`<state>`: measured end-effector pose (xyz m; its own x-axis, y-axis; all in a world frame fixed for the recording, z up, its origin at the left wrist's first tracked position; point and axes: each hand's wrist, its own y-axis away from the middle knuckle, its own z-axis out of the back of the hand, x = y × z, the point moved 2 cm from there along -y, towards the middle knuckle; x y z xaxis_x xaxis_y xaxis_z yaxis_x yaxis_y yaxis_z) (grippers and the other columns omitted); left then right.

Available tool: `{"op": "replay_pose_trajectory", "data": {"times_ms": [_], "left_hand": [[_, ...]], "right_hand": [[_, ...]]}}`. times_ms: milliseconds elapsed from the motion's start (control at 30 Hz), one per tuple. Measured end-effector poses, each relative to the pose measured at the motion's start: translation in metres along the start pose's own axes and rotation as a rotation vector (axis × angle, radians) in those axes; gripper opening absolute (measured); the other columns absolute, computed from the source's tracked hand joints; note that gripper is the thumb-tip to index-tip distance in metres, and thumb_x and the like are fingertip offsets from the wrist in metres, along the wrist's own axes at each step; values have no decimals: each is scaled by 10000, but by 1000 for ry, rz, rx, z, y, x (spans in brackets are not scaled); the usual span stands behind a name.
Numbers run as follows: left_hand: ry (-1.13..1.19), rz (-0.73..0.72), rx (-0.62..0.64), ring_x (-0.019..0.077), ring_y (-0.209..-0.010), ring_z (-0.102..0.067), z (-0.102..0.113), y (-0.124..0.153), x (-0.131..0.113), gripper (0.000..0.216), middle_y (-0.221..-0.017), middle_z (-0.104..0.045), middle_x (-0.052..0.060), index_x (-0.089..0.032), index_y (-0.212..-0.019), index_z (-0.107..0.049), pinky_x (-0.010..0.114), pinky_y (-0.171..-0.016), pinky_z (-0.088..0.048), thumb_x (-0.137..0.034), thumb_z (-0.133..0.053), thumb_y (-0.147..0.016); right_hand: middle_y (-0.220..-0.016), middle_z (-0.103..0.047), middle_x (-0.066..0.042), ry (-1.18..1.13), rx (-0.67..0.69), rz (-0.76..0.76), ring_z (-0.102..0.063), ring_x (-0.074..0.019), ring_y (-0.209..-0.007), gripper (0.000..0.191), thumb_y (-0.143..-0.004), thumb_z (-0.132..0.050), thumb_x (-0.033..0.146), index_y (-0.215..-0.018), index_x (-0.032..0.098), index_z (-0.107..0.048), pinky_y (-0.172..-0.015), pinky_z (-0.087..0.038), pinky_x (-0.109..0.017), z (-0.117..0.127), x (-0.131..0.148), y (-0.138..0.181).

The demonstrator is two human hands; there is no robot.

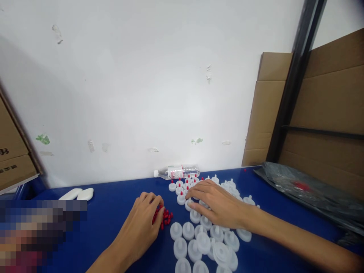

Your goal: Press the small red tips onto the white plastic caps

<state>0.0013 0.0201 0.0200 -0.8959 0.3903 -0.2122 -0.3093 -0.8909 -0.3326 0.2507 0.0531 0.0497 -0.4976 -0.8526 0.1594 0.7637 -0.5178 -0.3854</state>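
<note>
My left hand (pixel 143 223) rests on the blue table (pixel 113 212), its fingers curled over a small heap of red caps (pixel 165 218). My right hand (pixel 217 203) lies flat across a spread of white plastic lids (pixel 199 242), fingertips touching one lid (pixel 189 204) near the middle. Several lids at the back (pixel 182 187) carry red caps on their nozzles; the nearer ones are plain white.
A clear water bottle (pixel 178 171) lies on its side against the white wall. Two white oval pieces (pixel 76 194) sit at the left. A black plastic bag (pixel 307 193) and cardboard sheets (pixel 327 113) fill the right; a cardboard box (pixel 11 151) stands at the left.
</note>
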Motion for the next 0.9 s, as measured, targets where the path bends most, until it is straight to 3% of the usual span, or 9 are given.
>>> {"op": "replay_pose_trajectory", "data": {"times_ms": [133,233,333,533,700,800,900], "left_hand": [[-2,-1,0,276,-990,-520,-2,1,1,224,-1024,-625,70,-211,-975,-612,474,-898,-415,-252,-401,-1038],[6,-2,-5,273,-980,-524,-3,2,0,218,-1024,-625,70,-209,-983,-612,470,-894,-421,-240,-403,-1036],[13,-2,-9,269,-980,-533,-4,3,-1,214,-1022,-628,69,-213,-990,-613,461,-897,-428,-229,-404,-1035],[30,7,10,269,-983,-549,-6,3,-2,206,-1015,-635,65,-223,-981,-608,466,-906,-435,-245,-411,-1035],[103,11,-47,270,-1007,-554,0,3,1,192,-1064,-637,64,-235,-1046,-583,480,-923,-437,-284,-398,-1046],[173,31,-119,246,-946,-568,8,4,1,271,-994,-622,46,-245,-1040,-550,442,-889,-462,-359,-308,-1084],[208,12,-154,232,-864,-575,13,6,-1,313,-918,-607,32,-249,-994,-530,391,-806,-484,-408,-277,-1090]], "right_hand": [[-1458,-588,-97,-2,43,17,-502,-268,-1381,366,-1089,-437,397,-1378,252,-608,-1163,-350,-504,0,5,-1],[-1502,-555,-109,15,91,5,-468,-291,-1421,427,-1102,-381,433,-1441,253,-570,-1187,-317,-541,-4,6,-5],[-1387,-650,-131,29,100,10,-555,-293,-1338,460,-1112,-336,433,-1408,201,-603,-1169,-341,-538,-9,5,-13],[-1062,-766,-101,53,97,86,-630,-292,-1178,403,-1098,-410,387,-1079,164,-744,-1091,-395,-525,-15,6,-32],[-1053,-750,-88,63,42,109,-652,-261,-1111,341,-1080,-490,417,-1089,175,-729,-1081,-375,-487,-6,6,-39],[-1041,-726,-65,64,37,143,-674,-237,-966,393,-931,-701,555,-1081,192,-701,-935,-462,-396,3,12,-45],[-1030,-700,-17,62,70,217,-640,-168,-768,237,-920,-757,410,-1036,230,-654,-690,-452,-292,9,25,-52]]}}
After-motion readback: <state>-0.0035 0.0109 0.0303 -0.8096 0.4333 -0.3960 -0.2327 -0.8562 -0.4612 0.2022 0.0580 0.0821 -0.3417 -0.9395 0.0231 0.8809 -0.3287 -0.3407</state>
